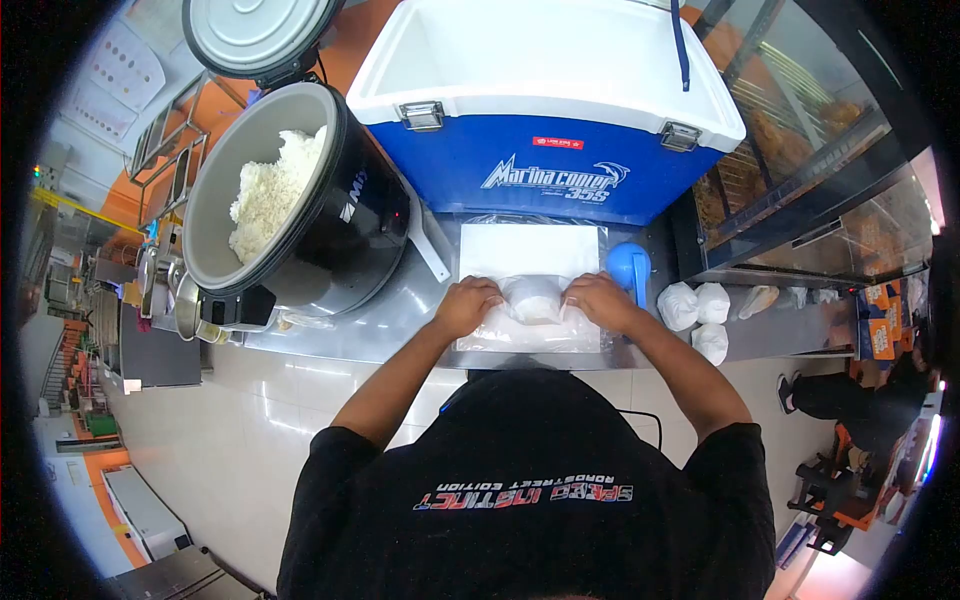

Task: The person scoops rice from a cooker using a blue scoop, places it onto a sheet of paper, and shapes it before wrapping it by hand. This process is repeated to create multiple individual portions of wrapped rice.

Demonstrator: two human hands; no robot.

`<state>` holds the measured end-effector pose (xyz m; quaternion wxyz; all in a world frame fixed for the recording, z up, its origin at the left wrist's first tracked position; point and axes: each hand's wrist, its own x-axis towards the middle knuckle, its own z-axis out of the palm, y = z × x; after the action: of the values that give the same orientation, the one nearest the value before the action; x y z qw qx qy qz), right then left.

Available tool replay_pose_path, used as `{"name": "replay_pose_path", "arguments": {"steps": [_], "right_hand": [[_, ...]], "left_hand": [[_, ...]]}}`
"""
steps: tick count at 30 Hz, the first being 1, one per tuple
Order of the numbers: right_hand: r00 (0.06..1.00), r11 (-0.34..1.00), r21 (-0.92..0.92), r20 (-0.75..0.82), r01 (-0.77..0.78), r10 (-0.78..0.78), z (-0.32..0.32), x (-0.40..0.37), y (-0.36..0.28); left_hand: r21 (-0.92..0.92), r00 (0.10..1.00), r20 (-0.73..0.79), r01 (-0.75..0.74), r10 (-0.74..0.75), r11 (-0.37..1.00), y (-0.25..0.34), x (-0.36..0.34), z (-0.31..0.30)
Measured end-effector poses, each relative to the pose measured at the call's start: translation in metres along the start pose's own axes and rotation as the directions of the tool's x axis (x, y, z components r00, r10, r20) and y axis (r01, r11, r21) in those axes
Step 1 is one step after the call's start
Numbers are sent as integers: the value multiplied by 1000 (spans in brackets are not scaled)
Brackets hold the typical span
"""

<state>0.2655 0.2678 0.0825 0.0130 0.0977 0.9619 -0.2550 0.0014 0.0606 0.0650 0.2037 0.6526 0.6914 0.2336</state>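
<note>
My left hand (pixel 468 305) and my right hand (pixel 602 301) are closed on the two sides of a white paper sheet (pixel 490 330) that is folded around a rounded white lump (pixel 533 299), which looks like rice. The lump sits between my hands on the steel counter. Just beyond it lies a stack of white wrapping paper (pixel 530 248). Close to my right hand is a blue scoop (pixel 628 266). Farther right rest several white wrapped bundles (pixel 678 306).
A large black rice cooker (pixel 365 240), lid raised, holds cooked rice (pixel 278 195) on the left. A blue and white cooler box (pixel 470 165) stands open behind the paper. At right is a glass display case (pixel 790 150). A person (pixel 870 385) is at far right.
</note>
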Motion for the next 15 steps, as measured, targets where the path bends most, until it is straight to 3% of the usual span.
{"name": "replay_pose_path", "arguments": {"steps": [2, 4, 6, 7, 8, 9, 10, 12, 15], "right_hand": [[997, 997, 18, 0, -72, 72, 1, 10, -2], [990, 989, 38, 3, -143, 143, 7, 18, -3], [925, 916, 134, 44, -379, 377, 15, 24, -4], [924, 914, 135, 44, -382, 380, 19, 25, -5], [920, 914, 162, -59, -373, 386, 24, 25, -6], [906, 914, 186, -161, -362, 392, 27, 25, -7], [904, 913, 185, -162, -365, 395, 28, 25, -6], [917, 970, 127, -322, -205, 236, 27, 25, -6], [947, 973, 7, -227, -232, 227, 18, 26, -10]], "left_hand": [[-16, 999, 21, 48, -48, 999, -7, 7, 8], [134, 977, 29, 206, -211, 969, -5, 14, 13], [145, 960, 36, 271, -278, 952, 1, 21, 18], [156, 938, 40, 333, -343, 930, 6, 24, 19], [156, 940, 43, 330, -340, 931, 10, 25, 19], [149, 937, -34, 349, -348, 925, 17, 25, 17], [141, 928, -113, 368, -354, 919, 23, 25, 15], [162, 928, -115, 369, -354, 915, 32, 29, 10], [248, 917, -51, 396, -396, 884, 40, 38, 8]]}}
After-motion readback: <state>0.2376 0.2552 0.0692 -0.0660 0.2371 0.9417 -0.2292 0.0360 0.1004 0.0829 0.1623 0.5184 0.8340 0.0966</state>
